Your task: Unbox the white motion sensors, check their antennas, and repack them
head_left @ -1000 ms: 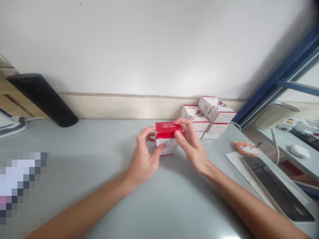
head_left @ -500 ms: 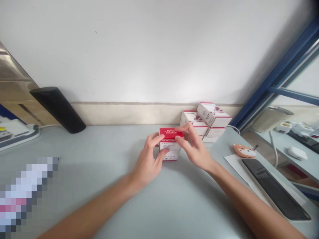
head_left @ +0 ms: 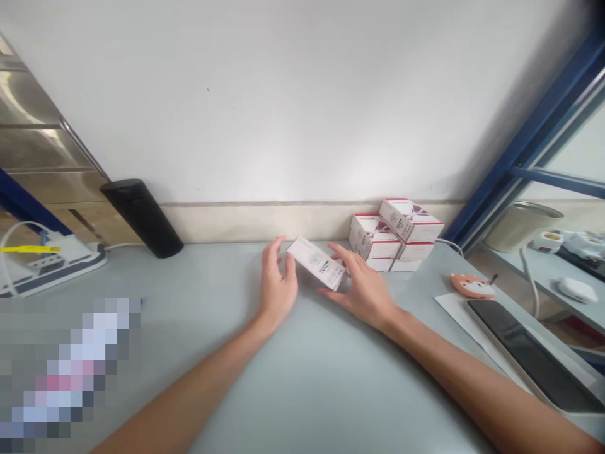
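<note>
A small white carton (head_left: 316, 263) with a printed dark mark lies tilted between my hands on the grey table (head_left: 326, 372). Its red end, lettered DETECTOR in earlier views, is hidden. My left hand (head_left: 278, 277) stands at the carton's left end with fingers raised and apart, their tips at or close to the carton. My right hand (head_left: 359, 290) is spread at its right side, with the thumb along the lower edge. Neither hand visibly closes around it.
Several matching cartons (head_left: 396, 236) are stacked against the wall to the right. A black cylinder (head_left: 144, 217) stands at back left, near a power strip (head_left: 47, 265). To the right lie a fox-shaped item (head_left: 471, 285) and a dark tablet (head_left: 532, 356) on white paper.
The carton has tipped from upright, red top showing, onto its side with a white face up. Both hands have spread apart from their earlier grip on it.
</note>
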The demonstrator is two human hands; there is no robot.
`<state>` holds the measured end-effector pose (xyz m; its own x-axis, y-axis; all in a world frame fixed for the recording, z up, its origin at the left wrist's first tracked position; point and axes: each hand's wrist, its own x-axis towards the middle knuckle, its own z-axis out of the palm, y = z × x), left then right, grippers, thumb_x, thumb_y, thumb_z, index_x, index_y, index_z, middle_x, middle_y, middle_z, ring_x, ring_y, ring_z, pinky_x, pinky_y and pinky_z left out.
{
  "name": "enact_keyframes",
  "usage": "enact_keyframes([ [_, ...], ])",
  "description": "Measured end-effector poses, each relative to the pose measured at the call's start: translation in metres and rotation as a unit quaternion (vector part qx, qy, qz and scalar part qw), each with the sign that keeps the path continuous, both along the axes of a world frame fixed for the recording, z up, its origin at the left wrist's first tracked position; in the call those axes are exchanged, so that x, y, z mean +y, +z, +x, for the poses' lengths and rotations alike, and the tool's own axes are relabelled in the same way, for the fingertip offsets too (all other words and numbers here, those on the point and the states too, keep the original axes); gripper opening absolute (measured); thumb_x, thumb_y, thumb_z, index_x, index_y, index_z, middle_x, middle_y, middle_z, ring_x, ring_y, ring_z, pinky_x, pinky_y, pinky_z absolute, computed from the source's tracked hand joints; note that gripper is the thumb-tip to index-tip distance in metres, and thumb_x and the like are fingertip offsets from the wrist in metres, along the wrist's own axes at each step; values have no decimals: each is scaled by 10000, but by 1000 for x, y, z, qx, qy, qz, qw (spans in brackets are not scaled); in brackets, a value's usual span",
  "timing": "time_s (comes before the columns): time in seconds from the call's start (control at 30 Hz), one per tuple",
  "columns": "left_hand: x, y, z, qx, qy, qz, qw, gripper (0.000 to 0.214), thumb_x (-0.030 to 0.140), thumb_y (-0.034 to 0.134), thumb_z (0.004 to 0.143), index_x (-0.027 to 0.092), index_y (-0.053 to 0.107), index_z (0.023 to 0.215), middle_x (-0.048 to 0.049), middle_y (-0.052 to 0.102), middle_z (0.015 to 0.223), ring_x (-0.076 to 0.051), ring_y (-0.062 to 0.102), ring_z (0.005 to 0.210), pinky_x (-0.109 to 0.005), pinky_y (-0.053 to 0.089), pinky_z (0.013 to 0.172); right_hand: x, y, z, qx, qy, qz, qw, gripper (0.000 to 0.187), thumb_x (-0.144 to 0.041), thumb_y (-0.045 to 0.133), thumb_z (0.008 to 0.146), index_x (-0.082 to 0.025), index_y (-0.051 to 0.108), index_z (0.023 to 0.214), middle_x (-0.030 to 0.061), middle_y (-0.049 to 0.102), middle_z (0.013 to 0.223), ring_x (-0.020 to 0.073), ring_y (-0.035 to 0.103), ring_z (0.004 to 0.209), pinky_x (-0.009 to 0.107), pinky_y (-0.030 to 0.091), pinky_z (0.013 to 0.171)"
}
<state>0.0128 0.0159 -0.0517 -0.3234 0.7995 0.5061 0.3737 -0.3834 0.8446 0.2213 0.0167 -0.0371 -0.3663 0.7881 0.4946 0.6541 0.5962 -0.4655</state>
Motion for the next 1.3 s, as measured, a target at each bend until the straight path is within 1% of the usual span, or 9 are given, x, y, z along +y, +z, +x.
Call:
enact_keyframes([
  [0.13,-17,6,6,143,13,112,983,337,270,471,1083,254,556,1409,-131,607,1495,-278,520,1475,-541,418,1246,-11,-2,-9,-69,15,81,994,832,-368,879,860,-355,419,1553,106,676,1269,363,678,1152,509,652,828],
  [0.3,-31,12,14,238,-120,199,943,501,182,582,976,239,501,1468,-130,699,1371,-277,638,1347,-485,510,1159,-15,-5,-13,-48,71,102,991,787,-129,699,932,-344,334,1596,116,629,1335,320,639,1151,498,634,890],
  [0.4,-27,13,11,315,-124,176,924,647,201,642,936,227,428,1546,-132,694,1411,-281,673,1285,-468,530,1113,-6,-1,-4,-23,120,71,990,763,-175,691,947,-343,314,1589,102,618,1322,281,670,1105,463,640,883],
  [0.47,-21,16,6,380,-87,149,909,581,156,617,932,227,500,1496,-106,735,1344,-282,691,1236,-481,506,1123,2,3,5,-36,111,79,990,698,-256,694,974,-345,341,1569,105,611,1338,294,675,1141,489,636,917],
  [0.63,-11,19,-10,462,51,28,885,419,28,523,860,229,717,1172,-102,764,1182,-319,701,1122,-528,467,1109,19,9,21,-83,-74,129,985,561,-230,575,1017,-265,411,1552,171,561,1457,382,541,1376,593,564,1063],
  [0.8,-6,13,-15,497,15,29,867,416,114,537,914,230,688,1284,-155,660,1430,-362,620,1306,-540,457,1120,22,16,26,-100,-110,183,972,513,-150,509,1000,-275,513,1497,163,548,1495,375,522,1393,591,521,1111],
  [0.9,-3,13,-21,508,-7,-4,861,470,47,521,870,235,679,1270,-159,638,1475,-356,591,1361,-566,434,1142,26,15,33,-112,-146,217,959,507,-151,516,997,-282,541,1486,154,565,1486,370,525,1405,602,452,1175],
  [1.03,2,15,-34,521,22,-40,853,566,-35,500,763,205,672,1246,-182,614,1507,-363,548,1411,-585,422,1149,37,3,45,-150,-182,201,951,562,-180,562,973,-214,505,1531,193,538,1524,397,462,1484,611,409,1211],
  [1.3,-5,16,-35,580,54,-68,810,453,28,575,793,121,693,1220,-271,514,1574,-479,455,1475,-675,393,1168,41,-3,47,-174,-163,187,953,547,-104,600,918,-164,583,1462,182,572,1548,376,499,1467,576,387,1246],
])
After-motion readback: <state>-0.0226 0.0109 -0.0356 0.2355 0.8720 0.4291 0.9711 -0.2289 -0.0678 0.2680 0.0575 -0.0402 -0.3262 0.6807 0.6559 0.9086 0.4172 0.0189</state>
